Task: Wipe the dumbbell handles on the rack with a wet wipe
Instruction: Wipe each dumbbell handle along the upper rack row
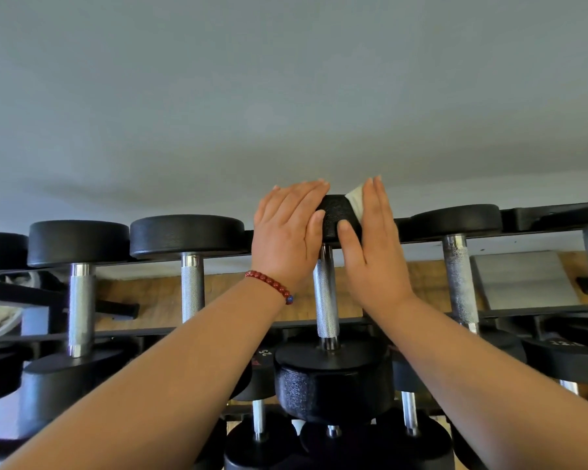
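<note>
Black rubber dumbbell [333, 378] with a knurled steel handle [326, 300] lies on the rack [523, 217] at centre, its far head [336, 215] toward twelve o'clock. The left hand [286, 232] lies flat on that head at nine o'clock, fingers straight. The right hand [370, 245], fingers straight too, presses a white wet wipe [355, 198] against it at three o'clock.

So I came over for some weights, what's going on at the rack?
A person has both hands on the far head of a dumbbell on the rack. The left hand, with a red bead bracelet at the wrist, lies flat on its left side. The right hand presses a white wipe against its right side. The knurled handle is bare just now.
</note>
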